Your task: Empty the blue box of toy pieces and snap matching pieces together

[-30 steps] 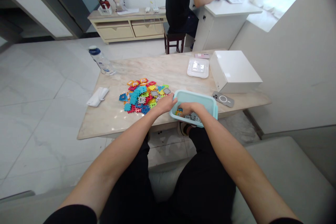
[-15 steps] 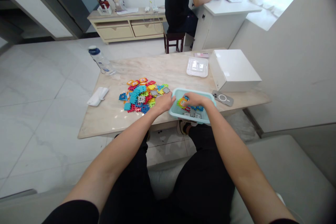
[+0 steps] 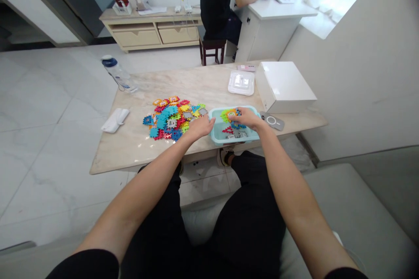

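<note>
A light-blue plastic basin (image 3: 214, 133) stands at the front edge of the table. My left hand (image 3: 201, 127) grips its left rim, the thumb over the edge. Inside the basin, my right hand (image 3: 247, 117) is closed on an orange interlocking plastic piece (image 3: 231, 114) with a window pattern; green and blue pieces lie against it. Red pieces (image 3: 228, 130) and grey window pieces (image 3: 242, 135) rest on the basin floor. Left of the basin spreads a heap of colourful interlocking plastic pieces (image 3: 168, 117), beside my left hand.
To the right are a grey phone (image 3: 274, 122) and a white box (image 3: 284, 85). Behind the basin lies a clear plastic container (image 3: 241, 83). A water bottle (image 3: 121, 76) and a white pouch (image 3: 115, 120) are on the left. A person (image 3: 219, 4) sits at a white desk beyond.
My right hand has moved toward the far side of the basin with the orange piece, uncovering red pieces below. The left hand stays at the rim; the view has shifted slightly.
</note>
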Available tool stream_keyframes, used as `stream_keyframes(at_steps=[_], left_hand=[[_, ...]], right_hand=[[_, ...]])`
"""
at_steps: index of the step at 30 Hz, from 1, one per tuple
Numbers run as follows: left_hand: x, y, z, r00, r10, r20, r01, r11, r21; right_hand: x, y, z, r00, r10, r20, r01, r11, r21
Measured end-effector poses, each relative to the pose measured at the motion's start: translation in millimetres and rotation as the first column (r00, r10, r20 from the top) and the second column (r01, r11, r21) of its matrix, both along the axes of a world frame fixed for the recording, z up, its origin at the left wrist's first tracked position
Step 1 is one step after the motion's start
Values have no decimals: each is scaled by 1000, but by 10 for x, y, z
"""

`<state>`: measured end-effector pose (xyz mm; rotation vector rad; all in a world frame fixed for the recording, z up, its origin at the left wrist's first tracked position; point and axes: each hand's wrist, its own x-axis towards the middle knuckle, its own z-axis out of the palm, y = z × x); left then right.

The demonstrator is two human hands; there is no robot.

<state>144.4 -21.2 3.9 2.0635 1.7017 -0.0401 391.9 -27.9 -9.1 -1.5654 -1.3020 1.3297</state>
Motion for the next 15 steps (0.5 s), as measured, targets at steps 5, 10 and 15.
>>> stream_keyframes(at_steps=[5,10,15], left_hand=[[-130,90,-53,987,-132,88,97,939,329],[-315,281,-67,898,-96,430,-37,956,290],[-580,317,-52,661,126,740,-200,980,12]], right_hand=[[-54,-57,68,900,-140,-412,126,990,-61],[-344,11,132,843,-140,-520,121,990,-69],[-810,141,190,828,-69,-556,46,997,-54]])
